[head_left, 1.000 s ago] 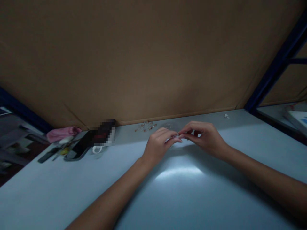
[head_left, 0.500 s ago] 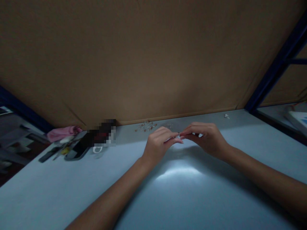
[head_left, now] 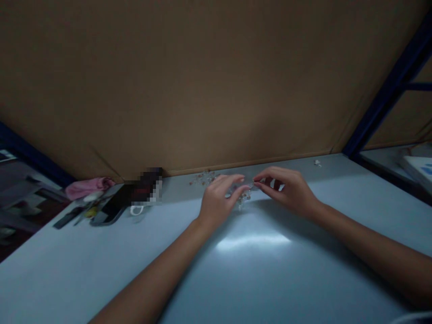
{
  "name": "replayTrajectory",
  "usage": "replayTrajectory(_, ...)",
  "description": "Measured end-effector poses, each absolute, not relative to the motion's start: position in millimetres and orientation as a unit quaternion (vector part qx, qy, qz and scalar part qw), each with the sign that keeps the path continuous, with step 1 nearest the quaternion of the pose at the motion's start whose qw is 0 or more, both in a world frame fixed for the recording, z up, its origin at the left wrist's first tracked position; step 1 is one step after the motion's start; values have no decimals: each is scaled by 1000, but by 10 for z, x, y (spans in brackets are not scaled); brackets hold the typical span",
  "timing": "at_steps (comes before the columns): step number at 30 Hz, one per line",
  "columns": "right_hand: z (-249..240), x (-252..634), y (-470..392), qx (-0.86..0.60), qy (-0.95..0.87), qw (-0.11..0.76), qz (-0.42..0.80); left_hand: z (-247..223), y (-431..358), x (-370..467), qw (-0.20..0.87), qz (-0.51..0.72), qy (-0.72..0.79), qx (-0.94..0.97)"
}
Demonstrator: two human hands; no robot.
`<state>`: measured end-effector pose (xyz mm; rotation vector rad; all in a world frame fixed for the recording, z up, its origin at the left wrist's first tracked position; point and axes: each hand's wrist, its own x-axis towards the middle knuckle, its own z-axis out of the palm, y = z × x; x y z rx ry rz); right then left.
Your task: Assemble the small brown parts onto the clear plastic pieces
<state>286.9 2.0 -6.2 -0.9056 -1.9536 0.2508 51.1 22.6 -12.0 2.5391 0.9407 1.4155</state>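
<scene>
My left hand [head_left: 218, 198] is open, its thumb and fingers apart, around the left side of a small clear, sparkly piece [head_left: 245, 196]. Whether its thumb touches that piece I cannot tell. On the other side, my right hand [head_left: 286, 189] pinches the piece's thin upper end between thumb and fingertip. The piece hangs just above the table with brownish specks on it; its exact kind is too small to make out. Behind my left hand lies a loose group of small clear and amber-coloured pieces [head_left: 202, 178], partly covered by the fingers.
A brown board [head_left: 216, 90] rises along the back of the grey table [head_left: 256, 279]. At the left stand a pink cloth [head_left: 89, 187], a phone [head_left: 110, 211] and a white ring [head_left: 137, 210]. A tiny white item [head_left: 317, 163] lies back right, near a blue frame post [head_left: 381, 103].
My left fingers have parted from the pinch beside my right fingertips and moved slightly left. The sparkly piece now shows below them, still in my right hand.
</scene>
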Motion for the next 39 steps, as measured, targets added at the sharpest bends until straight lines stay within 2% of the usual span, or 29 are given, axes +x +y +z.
replayTrajectory(6, -179, 2953, 132, -387, -805, 437, 107, -191, 389, 396, -16, 421, 411, 808)
replayTrajectory(14, -273, 2971, 150, -377, -842, 366, 120, -290, 491, 357, -45, 386, 408, 826)
replayTrajectory(18, -335, 2963, 182, -379, -847, 351, 122, -255, 608, 192, -116, 402, 482, 770)
replayTrajectory(23, -322, 2981, 208, -392, -849, 337, 107, -196, 743, -63, -150, 335, 594, 715)
replayTrajectory(29, -321, 3111, 287, -474, -823, 312, 30, -243, 730, -5, -83, 313, 515, 794)
replayTrajectory(33, -352, 3132, 309, -488, -825, 284, 31, -240, 627, 123, -34, 310, 436, 844)
replayTrajectory(39, -363, 3089, 285, -480, -830, 283, 30, -251, 517, 229, 36, 231, 396, 888)
